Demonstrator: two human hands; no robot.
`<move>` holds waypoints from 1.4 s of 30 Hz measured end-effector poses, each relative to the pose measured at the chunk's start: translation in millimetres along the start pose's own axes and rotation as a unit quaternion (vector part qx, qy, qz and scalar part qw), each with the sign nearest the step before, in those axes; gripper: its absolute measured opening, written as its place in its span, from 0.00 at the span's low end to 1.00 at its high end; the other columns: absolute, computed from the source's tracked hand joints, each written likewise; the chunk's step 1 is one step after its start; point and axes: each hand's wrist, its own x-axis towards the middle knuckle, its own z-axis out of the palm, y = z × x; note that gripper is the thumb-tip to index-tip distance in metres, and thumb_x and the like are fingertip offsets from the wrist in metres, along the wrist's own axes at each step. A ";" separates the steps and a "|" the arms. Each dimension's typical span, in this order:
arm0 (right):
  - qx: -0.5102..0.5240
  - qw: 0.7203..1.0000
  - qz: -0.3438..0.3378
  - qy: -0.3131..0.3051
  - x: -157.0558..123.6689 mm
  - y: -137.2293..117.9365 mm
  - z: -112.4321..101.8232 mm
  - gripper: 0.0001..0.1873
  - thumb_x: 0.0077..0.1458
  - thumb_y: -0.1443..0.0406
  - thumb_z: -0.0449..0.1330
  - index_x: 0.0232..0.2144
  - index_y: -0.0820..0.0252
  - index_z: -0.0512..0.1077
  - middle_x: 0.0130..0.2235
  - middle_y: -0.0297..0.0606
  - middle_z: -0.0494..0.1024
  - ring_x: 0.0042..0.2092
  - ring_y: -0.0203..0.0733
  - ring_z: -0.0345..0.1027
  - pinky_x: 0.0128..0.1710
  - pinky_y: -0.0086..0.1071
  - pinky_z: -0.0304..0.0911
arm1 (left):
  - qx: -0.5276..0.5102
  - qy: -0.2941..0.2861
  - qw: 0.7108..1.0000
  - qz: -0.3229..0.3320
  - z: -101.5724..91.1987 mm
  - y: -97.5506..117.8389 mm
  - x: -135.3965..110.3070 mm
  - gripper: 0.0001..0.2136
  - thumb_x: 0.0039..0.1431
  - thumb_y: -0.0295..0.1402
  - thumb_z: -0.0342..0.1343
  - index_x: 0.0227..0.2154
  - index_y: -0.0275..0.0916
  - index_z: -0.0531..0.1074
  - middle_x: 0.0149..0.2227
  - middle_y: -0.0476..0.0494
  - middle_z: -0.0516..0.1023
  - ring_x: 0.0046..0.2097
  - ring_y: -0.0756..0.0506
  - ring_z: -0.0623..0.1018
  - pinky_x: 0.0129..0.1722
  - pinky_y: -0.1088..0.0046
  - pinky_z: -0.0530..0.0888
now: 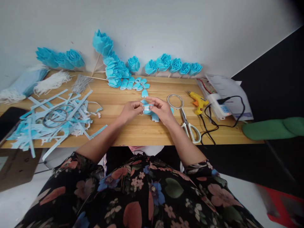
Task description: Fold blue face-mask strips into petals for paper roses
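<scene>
My left hand point(132, 110) and my right hand point(161, 109) meet over the middle of the wooden table. Between them they pinch a small blue and white fabric petal point(147, 108), fingers closed at both its ends. More blue pieces lie under and beside my right hand, partly hidden by it. Just beyond my fingers lies a single pointed blue petal point(144, 93). Behind it several curled blue petals point(134, 84) sit in short rows. Scissors with white handles point(190, 127) lie to the right of my right forearm, and a roll of clear tape point(175, 101) is beside their tip.
Blue fabric flowers point(163, 62) on sticks lean along the wall. Fabric strips point(54, 122) are heaped at left, near a dark phone point(9, 122). At right are a yellow glue gun point(199, 103), a white power strip point(220, 107) with black cords, and a green cylindrical object point(266, 129).
</scene>
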 end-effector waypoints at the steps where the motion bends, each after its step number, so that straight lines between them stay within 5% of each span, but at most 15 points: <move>1: 0.003 1.000 0.001 -0.002 0.4 0.6 -0.4 0.23 0.50 0.60 0.63 0.50 0.56 0.77 0.35 0.34 0.80 0.35 0.37 0.71 0.39 0.34 0.68 | -0.005 0.003 1.000 -0.005 -0.2 0.7 -0.1 0.08 0.50 0.33 0.58 0.21 0.36 0.71 0.20 0.51 0.71 0.25 0.53 0.67 0.29 0.77 0.63; 7: 0.024 1.000 -0.001 0.010 1.1 1.1 -1.4 0.23 0.55 0.56 0.61 0.52 0.53 0.75 0.45 0.37 0.82 0.44 0.41 0.75 0.47 0.39 0.71 | -0.030 0.031 0.999 -0.017 -2.0 3.3 -0.4 0.08 0.50 0.34 0.58 0.20 0.37 0.69 0.19 0.51 0.70 0.22 0.54 0.65 0.25 0.78 0.62; 20: 0.013 0.999 -0.024 0.025 2.7 5.4 -0.3 0.24 0.50 0.57 0.66 0.50 0.52 0.75 0.31 0.30 0.73 0.34 0.37 0.68 0.40 0.34 0.69 | -0.051 0.003 0.998 0.032 -2.2 -5.6 1.2 0.16 0.57 0.45 0.56 0.24 0.37 0.71 0.23 0.48 0.74 0.24 0.53 0.68 0.25 0.77 0.65; 27: -0.009 0.999 -0.026 0.020 2.7 5.9 -0.4 0.24 0.51 0.56 0.65 0.52 0.52 0.75 0.32 0.31 0.75 0.34 0.37 0.69 0.39 0.35 0.70 | -0.054 0.014 0.998 -0.014 -0.5 -0.6 0.3 0.11 0.50 0.36 0.62 0.24 0.38 0.65 0.21 0.52 0.72 0.22 0.55 0.65 0.23 0.78 0.61; 36: 0.011 0.998 -0.028 0.049 1.2 3.6 -3.2 0.21 0.57 0.52 0.62 0.51 0.50 0.76 0.38 0.35 0.79 0.39 0.40 0.73 0.47 0.41 0.71 | -0.099 0.035 0.994 -0.025 -0.8 -1.4 1.7 0.12 0.50 0.36 0.63 0.25 0.38 0.64 0.20 0.53 0.71 0.21 0.55 0.65 0.23 0.78 0.60; 42: 0.019 0.999 -0.033 0.032 0.0 1.3 -1.9 0.23 0.52 0.55 0.66 0.51 0.51 0.75 0.36 0.34 0.78 0.39 0.41 0.72 0.45 0.40 0.71 | -0.110 0.026 0.993 -0.014 -1.5 -3.3 0.8 0.14 0.49 0.39 0.65 0.25 0.38 0.66 0.21 0.53 0.71 0.22 0.55 0.66 0.23 0.78 0.60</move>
